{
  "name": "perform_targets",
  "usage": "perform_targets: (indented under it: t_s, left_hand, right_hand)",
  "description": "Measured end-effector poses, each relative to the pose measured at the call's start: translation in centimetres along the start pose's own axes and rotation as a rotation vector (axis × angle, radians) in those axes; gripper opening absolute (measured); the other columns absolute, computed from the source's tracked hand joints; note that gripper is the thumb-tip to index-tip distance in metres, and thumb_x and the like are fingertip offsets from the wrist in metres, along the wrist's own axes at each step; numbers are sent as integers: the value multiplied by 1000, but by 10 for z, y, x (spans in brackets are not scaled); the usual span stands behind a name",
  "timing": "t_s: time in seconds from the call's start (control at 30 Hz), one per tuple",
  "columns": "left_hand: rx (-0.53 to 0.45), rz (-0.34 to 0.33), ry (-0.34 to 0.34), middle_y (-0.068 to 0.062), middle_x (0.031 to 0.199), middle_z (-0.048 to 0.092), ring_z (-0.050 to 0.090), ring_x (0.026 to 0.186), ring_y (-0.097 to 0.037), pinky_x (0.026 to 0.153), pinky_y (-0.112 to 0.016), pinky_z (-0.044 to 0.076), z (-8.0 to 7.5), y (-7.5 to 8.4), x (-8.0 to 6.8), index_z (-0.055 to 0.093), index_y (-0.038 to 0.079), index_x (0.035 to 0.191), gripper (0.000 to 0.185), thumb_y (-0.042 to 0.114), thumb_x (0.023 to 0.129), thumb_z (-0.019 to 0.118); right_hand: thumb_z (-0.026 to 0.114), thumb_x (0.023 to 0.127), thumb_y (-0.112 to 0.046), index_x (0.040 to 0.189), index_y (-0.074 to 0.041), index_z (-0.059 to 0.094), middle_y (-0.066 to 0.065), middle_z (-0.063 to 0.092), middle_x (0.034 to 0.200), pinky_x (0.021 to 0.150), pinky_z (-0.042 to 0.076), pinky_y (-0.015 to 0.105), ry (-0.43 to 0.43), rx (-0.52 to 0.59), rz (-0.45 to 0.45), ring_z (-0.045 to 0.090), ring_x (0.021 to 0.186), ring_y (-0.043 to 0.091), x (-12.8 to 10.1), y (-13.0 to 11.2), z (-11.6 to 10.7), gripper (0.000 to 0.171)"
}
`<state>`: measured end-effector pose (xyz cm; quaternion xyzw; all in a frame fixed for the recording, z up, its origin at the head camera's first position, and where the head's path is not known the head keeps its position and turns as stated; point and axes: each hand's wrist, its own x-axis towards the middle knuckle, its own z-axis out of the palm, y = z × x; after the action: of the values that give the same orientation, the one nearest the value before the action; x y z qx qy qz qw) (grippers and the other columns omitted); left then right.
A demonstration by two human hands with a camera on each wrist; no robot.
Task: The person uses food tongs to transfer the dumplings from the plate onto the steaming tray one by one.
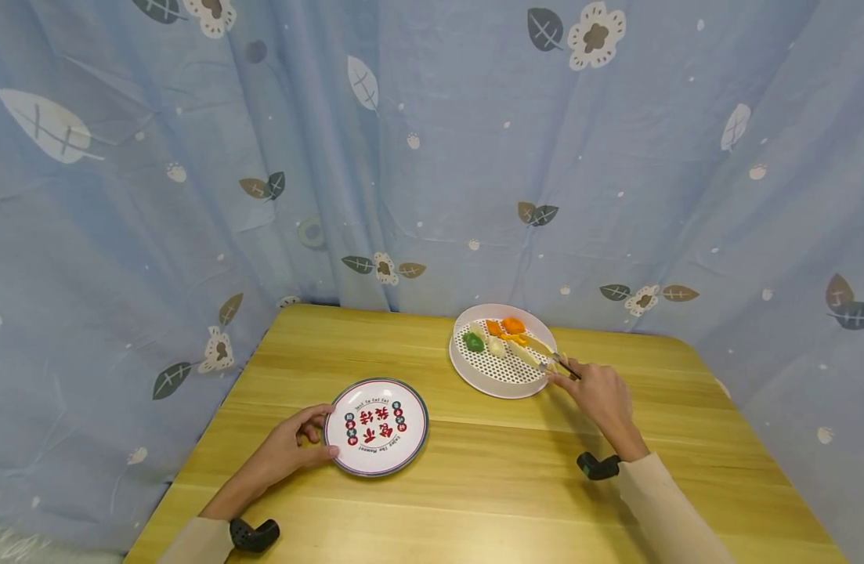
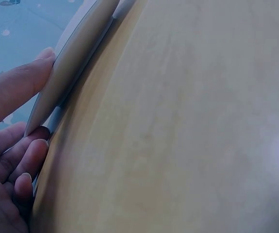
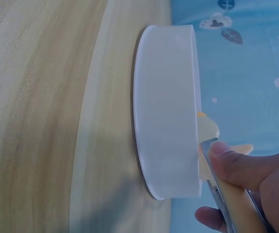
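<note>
Basket wall [image 3: 166, 111] hides the tongs' [image 1: 553, 359] tips.

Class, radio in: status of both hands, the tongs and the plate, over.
Left hand grips rim of round printed plate. Right hand holds metal tongs over white perforated tray of food pieces. Nothing between tray and plate.
</note>
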<state>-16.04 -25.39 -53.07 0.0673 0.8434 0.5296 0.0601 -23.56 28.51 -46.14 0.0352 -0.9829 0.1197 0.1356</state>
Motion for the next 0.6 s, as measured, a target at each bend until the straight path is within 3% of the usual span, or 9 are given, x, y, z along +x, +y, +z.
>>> perform_targets:
  t_s: [0.23, 0.6]
  left_hand:
    - [-1, -4, -4, -10, 114, 57, 51, 95, -24, 76, -28, 41, 0, -1, 0, 57, 13, 144, 72, 26, 81, 90]
    - [7, 5, 0, -10, 114, 57, 51, 94, -24, 76, -28, 41, 0, -2, 0, 57, 13, 144, 72, 27, 81, 90]
  right_hand:
    - [73, 91, -54, 136, -8, 68, 4, 38, 62, 46, 30, 34, -58, -10, 30, 40, 55, 22, 3, -5, -2, 64]
    - [76, 91, -51, 124, -4, 75, 6, 47, 63, 47, 32, 35, -75, -20, 24, 44, 55, 24, 10, -8, -5, 57]
